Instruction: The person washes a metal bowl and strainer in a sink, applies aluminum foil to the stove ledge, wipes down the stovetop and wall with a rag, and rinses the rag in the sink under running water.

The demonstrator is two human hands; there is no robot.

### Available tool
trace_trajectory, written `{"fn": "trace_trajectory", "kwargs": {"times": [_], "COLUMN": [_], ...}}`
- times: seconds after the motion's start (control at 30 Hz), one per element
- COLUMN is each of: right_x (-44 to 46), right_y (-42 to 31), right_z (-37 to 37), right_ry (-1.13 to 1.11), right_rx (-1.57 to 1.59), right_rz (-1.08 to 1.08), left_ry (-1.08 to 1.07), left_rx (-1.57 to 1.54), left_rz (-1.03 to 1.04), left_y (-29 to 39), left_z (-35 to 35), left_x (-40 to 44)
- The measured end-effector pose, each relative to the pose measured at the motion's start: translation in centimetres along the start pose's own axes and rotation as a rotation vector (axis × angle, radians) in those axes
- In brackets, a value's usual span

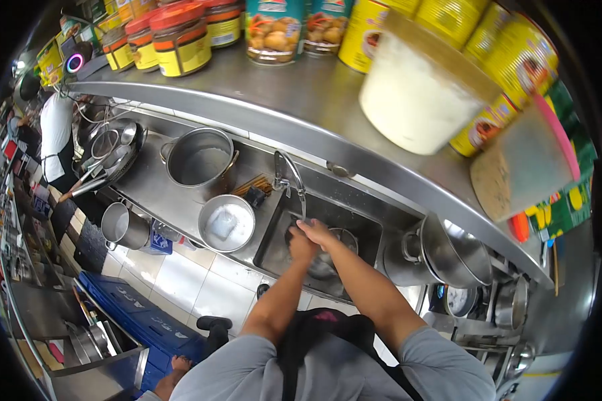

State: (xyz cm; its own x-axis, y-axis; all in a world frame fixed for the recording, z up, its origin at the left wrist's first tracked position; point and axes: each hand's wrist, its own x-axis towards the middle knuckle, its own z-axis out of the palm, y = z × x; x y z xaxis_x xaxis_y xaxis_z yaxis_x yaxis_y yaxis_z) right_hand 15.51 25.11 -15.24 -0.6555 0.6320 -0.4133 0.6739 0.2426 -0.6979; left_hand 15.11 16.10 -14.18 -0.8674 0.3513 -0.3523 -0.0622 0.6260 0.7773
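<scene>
Both my hands are together over the metal sink point(374, 230), just below the curved faucet point(299, 179). My left hand point(303, 244) has its fingers curled, with something dark and too small to name at its edge. Against it lies my right hand point(316, 232), under the spout; what its fingers hold, if anything, is hidden. Beneath my forearms a round metal vessel point(343, 242) lies in the sink. Left of the sink stands a metal bowl point(227, 223) with whitish, cloudy contents.
A large pot point(201, 160) stands behind the bowl. Overhead, a steel shelf point(247, 100) holds jars, cans and a white tub point(415, 87). Big pots point(455, 250) and a stove are on the right. Another person point(57, 130) stands far left; someone's hand point(179, 363) shows lower left.
</scene>
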Motion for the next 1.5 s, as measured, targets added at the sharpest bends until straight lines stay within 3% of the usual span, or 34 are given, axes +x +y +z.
{"fn": "trace_trajectory", "kwargs": {"times": [0.07,0.13,0.17,0.2,0.27,0.3,0.37,0.4,0.47,0.5,0.53,0.6,0.63,0.7,0.73,0.8,0.87,0.93,0.97,1.07,1.13,1.2,1.27,1.33,1.37,1.4,1.47,1.5], "right_x": [2.0,4.5,4.7,4.3,4.2,4.1,2.9,2.2,0.7,-0.3,-0.6,-1.9,-2.0,-2.5,-3.1,-3.1,-2.5,-1.5,-1.2,-0.5,-0.5,-0.8,0.0,-0.4,-0.2,-0.1,-0.2,-0.7], "right_y": [0.5,2.0,1.8,1.2,0.5,0.6,-1.4,-2.5,-3.6,-4.4,-4.7,-4.0,-3.2,-2.5,-2.0,-1.9,-1.7,-2.4,-3.5,-6.8,-7.3,-6.6,-3.6,-0.6,0.4,0.4,-0.2,-2.2], "right_z": [-0.1,-1.9,-3.0,-4.3,-4.9,-4.5,-4.6,-5.1,-5.8,-6.6,-7.5,-9.3,-10.3,-12.5,-13.2,-14.1,-14.2,-11.9,-10.3,-8.1,-7.9,-10.3,-12.8,-13.0,-13.1,-12.5,-10.1,-9.7], "right_ry": [-0.014,-0.156,-0.165,-0.191,-0.210,-0.144,-0.053,-0.053,0.182,0.155,0.165,0.053,0.012,-0.008,-0.029,-0.015,0.001,0.188,0.189,0.123,0.223,0.236,0.328,0.341,0.357,0.357,0.189,0.072], "right_rx": [-0.030,-0.349,-0.366,-0.360,-0.369,-0.295,-0.291,-0.308,-0.359,-0.407,-0.415,-0.497,-0.480,-0.459,-0.439,-0.403,-0.373,-0.535,-0.530,-0.584,-0.801,-0.773,-0.398,-0.285,-0.171,-0.170,-0.360,-0.574], "right_rz": [-0.007,-0.005,0.000,-0.030,-0.054,-0.168,-0.312,-0.307,-0.272,-0.256,-0.257,-0.283,-0.307,-0.279,-0.252,-0.242,-0.228,-0.532,-0.524,-0.330,-0.222,-0.192,-0.015,-0.023,-0.032,-0.033,-0.374,-0.344], "left_ry": [-0.075,-0.305,-0.271,-0.274,-0.017,-0.020,0.325,0.323,0.130,-0.006,-0.007,-0.129,-0.131,0.016,0.008,-0.395,-0.381,-0.384,-0.326,-0.178,-0.240,-0.139,-0.081,-0.293,-0.291,-0.311,-0.258,-0.190], "left_rx": [-0.078,-0.119,-0.052,-0.064,0.015,0.000,0.155,0.138,0.008,-0.245,-0.255,-0.335,-0.342,-0.520,-0.516,-0.592,-0.597,-0.439,-0.223,-0.052,-0.195,-0.425,-0.542,-0.667,-0.666,-0.506,-0.194,-0.036], "left_rz": [0.065,0.350,0.608,0.601,0.574,0.573,0.648,0.642,0.740,0.564,0.571,-0.087,-0.088,0.437,0.430,0.163,0.137,0.261,0.368,0.510,0.476,0.359,0.259,0.061,0.062,0.138,0.364,0.513], "left_y": [-1.1,-3.0,-4.3,-4.8,-4.0,-3.0,-0.6,-0.2,-1.1,-2.5,-3.7,-5.6,-5.5,-6.3,-7.2,-7.4,-6.4,-3.8,-1.9,1.9,0.9,-2.4,-7.8,-10.3,-10.0,-8.3,-4.1,-1.8], "left_z": [1.7,3.2,2.3,0.7,-2.4,-2.3,-1.8,-2.1,-3.3,-2.7,-2.9,-2.8,-2.5,-2.5,-2.8,-4.0,-3.9,-5.0,-5.9,-6.2,-7.0,-6.5,-3.8,-3.7,-3.4,-3.6,-3.4,-3.3], "left_x": [-2.0,-2.6,-1.5,-0.7,0.7,1.4,2.9,4.1,6.2,8.5,9.8,10.5,10.8,10.9,11.0,12.4,11.9,10.8,10.0,7.3,6.8,7.7,9.4,9.7,10.0,10.1,9.8,9.2]}}
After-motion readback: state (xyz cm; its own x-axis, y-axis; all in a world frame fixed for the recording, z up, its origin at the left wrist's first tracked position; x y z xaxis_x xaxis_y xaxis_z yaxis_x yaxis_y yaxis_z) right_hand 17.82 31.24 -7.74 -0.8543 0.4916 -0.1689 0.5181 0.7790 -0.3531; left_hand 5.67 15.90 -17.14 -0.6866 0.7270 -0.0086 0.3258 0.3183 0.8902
